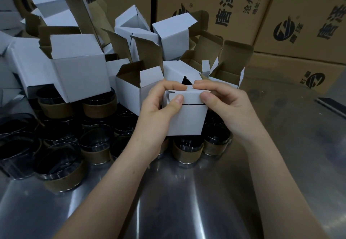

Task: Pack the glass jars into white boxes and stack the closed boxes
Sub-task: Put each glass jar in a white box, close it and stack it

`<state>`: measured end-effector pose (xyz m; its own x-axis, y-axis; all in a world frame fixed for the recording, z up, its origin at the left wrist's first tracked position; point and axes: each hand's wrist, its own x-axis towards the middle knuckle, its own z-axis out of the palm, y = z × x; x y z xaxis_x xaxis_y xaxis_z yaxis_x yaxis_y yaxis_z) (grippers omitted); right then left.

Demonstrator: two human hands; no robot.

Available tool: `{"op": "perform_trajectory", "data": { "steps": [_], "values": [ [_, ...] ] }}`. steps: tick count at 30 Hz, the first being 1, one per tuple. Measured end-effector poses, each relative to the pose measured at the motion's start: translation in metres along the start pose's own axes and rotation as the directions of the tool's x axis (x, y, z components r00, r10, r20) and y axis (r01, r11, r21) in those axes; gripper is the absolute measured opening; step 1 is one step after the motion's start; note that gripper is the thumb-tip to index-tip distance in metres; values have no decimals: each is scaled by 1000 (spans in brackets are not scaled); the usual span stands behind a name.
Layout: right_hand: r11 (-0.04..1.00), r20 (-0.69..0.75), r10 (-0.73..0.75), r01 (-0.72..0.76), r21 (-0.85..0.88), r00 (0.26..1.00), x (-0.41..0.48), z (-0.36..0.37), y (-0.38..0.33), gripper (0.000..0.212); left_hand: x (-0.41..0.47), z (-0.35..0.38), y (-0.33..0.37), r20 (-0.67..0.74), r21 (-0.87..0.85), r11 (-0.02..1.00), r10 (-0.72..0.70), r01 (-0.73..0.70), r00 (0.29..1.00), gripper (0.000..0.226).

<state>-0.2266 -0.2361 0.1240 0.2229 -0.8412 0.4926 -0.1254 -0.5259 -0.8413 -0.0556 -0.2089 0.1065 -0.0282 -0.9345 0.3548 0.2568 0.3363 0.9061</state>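
both grips are closed around one small white box (187, 121): my left grip (157, 106) wraps its left side with the thumb pressed on the front edge of the lid, and my right grip (224, 104) pinches the lid's right corner, thumb in front and fingers curled over the top. the box is held above the tabletop (187, 201), just in front of the jars, with its lid folded down and a thin dark seam showing along the front; i cannot see what is inside it. it is a plain cube of matte white card. beneath and to the left, glass jars (187, 150) stand crowded together on the tabletop, short and round, dark clear glass with a brown paper band around each. behind them lies a loose heap of open white boxes (78, 70), flaps up at odd angles, white outside and raw brown corrugated inside. one of them sits tilted on top of the jars at the left. tall brown cartons (206, 5) with black printed characters and a round logo wall off the back. the tabletop is smooth, shiny metal with streaky reflections.
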Motion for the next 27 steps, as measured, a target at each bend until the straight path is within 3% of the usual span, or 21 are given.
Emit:
{"op": "perform_trajectory", "data": {
  "steps": [11,21,24,27],
  "values": [
    [999,39,25,-25,22,999,-1,-4,-2,18,4,-1,-5,20,-64,998,28,-27,999,10],
    [996,52,94,-94,-10,994,0,0,-1,11,5,5,-9,-114,107,994,47,-35,992,15],
    [995,37,90,-88,-45,995,-1,3,-2,6,5,5,-7,-110,83,996,18,-9,994,8],
    [994,32,94,-92,-60,995,-1,5,-1,14,6,4,-8,-111,57,998,-13,20,994,11]
  ]
}}
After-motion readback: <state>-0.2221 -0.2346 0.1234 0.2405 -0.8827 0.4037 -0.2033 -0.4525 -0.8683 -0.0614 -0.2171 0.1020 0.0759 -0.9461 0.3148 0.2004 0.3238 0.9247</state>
